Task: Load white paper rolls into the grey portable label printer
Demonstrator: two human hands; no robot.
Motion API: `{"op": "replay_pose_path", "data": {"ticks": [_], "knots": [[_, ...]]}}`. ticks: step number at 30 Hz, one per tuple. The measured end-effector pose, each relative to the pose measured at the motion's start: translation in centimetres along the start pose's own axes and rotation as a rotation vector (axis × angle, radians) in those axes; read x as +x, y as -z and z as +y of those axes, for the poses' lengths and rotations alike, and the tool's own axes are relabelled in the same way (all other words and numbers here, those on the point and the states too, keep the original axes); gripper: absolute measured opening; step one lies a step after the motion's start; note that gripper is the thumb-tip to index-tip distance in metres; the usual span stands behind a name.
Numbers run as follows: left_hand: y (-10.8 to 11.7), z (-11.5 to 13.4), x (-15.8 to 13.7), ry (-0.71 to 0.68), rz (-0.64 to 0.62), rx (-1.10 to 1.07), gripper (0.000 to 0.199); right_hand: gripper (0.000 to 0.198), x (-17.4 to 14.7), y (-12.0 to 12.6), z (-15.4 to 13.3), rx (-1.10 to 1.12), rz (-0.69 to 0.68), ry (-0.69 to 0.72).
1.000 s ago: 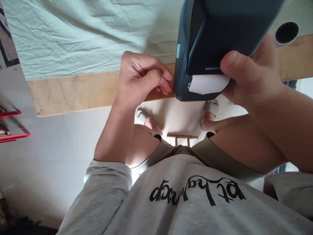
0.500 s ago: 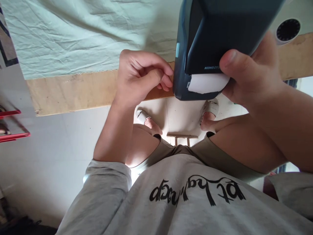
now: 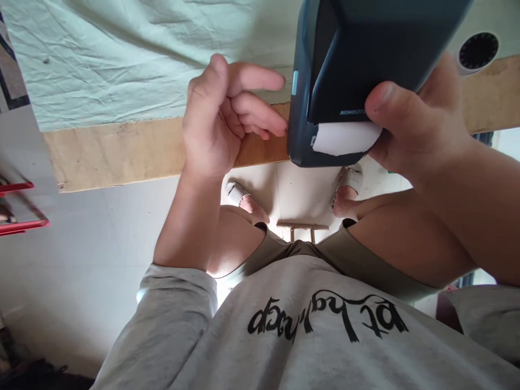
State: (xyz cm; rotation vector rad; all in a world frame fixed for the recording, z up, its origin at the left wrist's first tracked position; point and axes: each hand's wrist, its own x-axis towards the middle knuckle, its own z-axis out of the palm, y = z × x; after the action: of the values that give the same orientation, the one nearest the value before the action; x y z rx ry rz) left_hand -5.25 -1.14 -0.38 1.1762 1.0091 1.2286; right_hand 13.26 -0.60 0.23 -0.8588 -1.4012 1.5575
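In the head view, my right hand (image 3: 418, 119) grips a dark blue handheld label printer (image 3: 382, 59) at the upper right, thumb on its cover near the printed brand name. A white strip of label paper (image 3: 345, 138) sticks out of the slot at the end facing me. My left hand (image 3: 227, 114) is beside the printer's left side, holding nothing. Its thumb is raised and its fingers are apart, pointing at the printer. The lower fingertips come close to the casing; whether they touch it I cannot tell.
A pale green cloth (image 3: 142, 59) covers the table, whose bare wooden edge (image 3: 117, 151) runs along the front. A round black-and-white object (image 3: 478, 51) lies at the far right. Red-edged items (image 3: 24, 226) show at the left. My legs and a wooden stool part (image 3: 303, 226) are below.
My left hand has opened from a loose pinch: the thumb has lifted up and away, and the fingers have spread. The printer and my right hand have stayed in place.
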Motion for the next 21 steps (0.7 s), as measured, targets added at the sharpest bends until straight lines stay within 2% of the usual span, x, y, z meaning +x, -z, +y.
{"op": "replay_pose_path", "data": {"ticks": [2,3,5,6,8,9,11,13,15,16,17,19,21], "knots": [[0.2,-0.4,0.4,-0.153,-0.050,-0.019,0.029,0.043,0.0,0.1,0.0,-0.006,-0.002,0.003],[0.4,-0.6,0.6,-0.231,-0.071,-0.032,0.025,0.043,0.0,0.2,0.0,-0.008,-0.005,0.003],[0.8,-0.9,0.9,-0.348,-0.087,-0.042,0.039,0.043,0.0,0.2,-0.1,0.001,-0.012,-0.011],[0.9,-1.0,1.0,-0.370,-0.091,-0.032,0.037,0.044,0.0,0.2,-0.1,0.011,-0.020,-0.013],[1.1,-0.8,0.9,-0.326,-0.092,-0.009,0.018,0.043,0.0,0.2,-0.3,0.018,-0.033,-0.009],[1.0,-0.6,0.8,-0.292,-0.089,-0.012,0.015,0.043,0.0,0.2,-0.4,0.013,-0.038,-0.003],[0.7,0.0,0.5,-0.240,-0.043,-0.032,0.017,0.044,0.1,0.2,-0.5,-0.006,-0.034,0.005],[0.3,0.5,0.2,-0.221,0.061,-0.028,0.025,0.045,0.1,0.1,-0.4,-0.015,-0.022,0.010],[-0.1,0.9,0.1,-0.184,0.143,0.020,0.005,0.045,0.0,0.0,-0.4,-0.003,-0.019,0.029],[-0.3,1.0,0.1,-0.149,0.160,0.043,0.015,0.045,0.0,-0.1,-0.4,0.006,-0.018,0.039],[-0.6,1.1,0.1,-0.121,0.164,0.040,0.018,0.043,-0.1,-0.3,-0.4,0.016,-0.021,0.047],[-1.5,1.2,0.1,-0.061,0.136,-0.027,0.009,0.039,-0.2,-0.7,-0.5,0.042,-0.021,0.072],[-2.7,1.5,0.0,-0.018,0.095,-0.142,0.016,0.034,-0.2,-1.3,-0.6,0.055,-0.005,0.114]]}}
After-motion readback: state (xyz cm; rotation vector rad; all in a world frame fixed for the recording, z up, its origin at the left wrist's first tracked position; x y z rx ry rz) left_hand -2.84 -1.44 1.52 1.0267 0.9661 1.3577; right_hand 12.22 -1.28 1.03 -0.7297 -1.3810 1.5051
